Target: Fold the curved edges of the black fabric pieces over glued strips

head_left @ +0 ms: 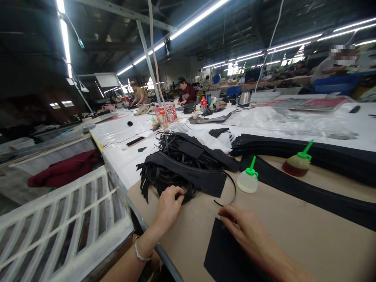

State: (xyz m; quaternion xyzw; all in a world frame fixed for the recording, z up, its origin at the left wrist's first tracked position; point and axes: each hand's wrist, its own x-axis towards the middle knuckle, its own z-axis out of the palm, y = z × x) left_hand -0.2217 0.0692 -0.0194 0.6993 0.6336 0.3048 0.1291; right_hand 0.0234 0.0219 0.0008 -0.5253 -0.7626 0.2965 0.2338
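While left hand (169, 203) grips tangled strips (160, 178), right hand (243, 229) touches flat sheet (221, 254).

Left hand (169, 205) curled, knuckles up; right hand (243, 229) flat, palm down, fingers extended.

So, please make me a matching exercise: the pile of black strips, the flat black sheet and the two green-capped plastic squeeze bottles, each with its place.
1. pile of black strips
2. flat black sheet
3. whitish squeeze bottle
4. brown squeeze bottle

a. partly under the right hand
b. farthest right
c. touched by the left hand
d. just right of the pile

Pairs: 1-c; 2-a; 3-d; 4-b.
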